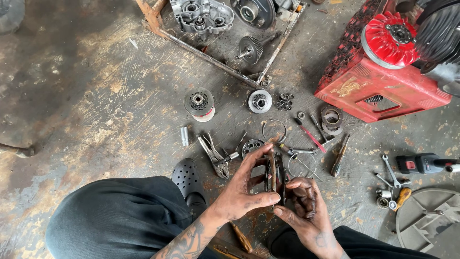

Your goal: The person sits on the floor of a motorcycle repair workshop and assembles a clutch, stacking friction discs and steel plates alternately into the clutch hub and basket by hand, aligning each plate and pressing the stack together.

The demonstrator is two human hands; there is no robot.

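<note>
**Both hands on a stack of clutch plates over the workshop floor**

Here, on the stained grey concrete floor (86, 96), a small silver socket (184, 136) lies at the left, with a round, toothed clutch hub (199, 103) standing just above it. Beside them rest steel locking pliers (215, 156) and, further up, a shiny round pressure plate (260, 101). The left hand (244, 192) comes in from the lower left, thumb and fingers spread around a stack of thin, dark, ring-shaped metal plates (273, 171) held on edge; its grip is closed on the stack's near side. The right hand (304, 206) cups the same stack from below and from the right, fingers curled against it. The plates hang above the floor, just in front of a thin wire ring (302, 165). Further right lie a red-handled screwdriver (310, 135) and a wooden-handled tool (339, 156). A red metal engine housing (378, 86) stands at the upper right, and a black and red power tool (421, 163) lies near the right edge.
</note>
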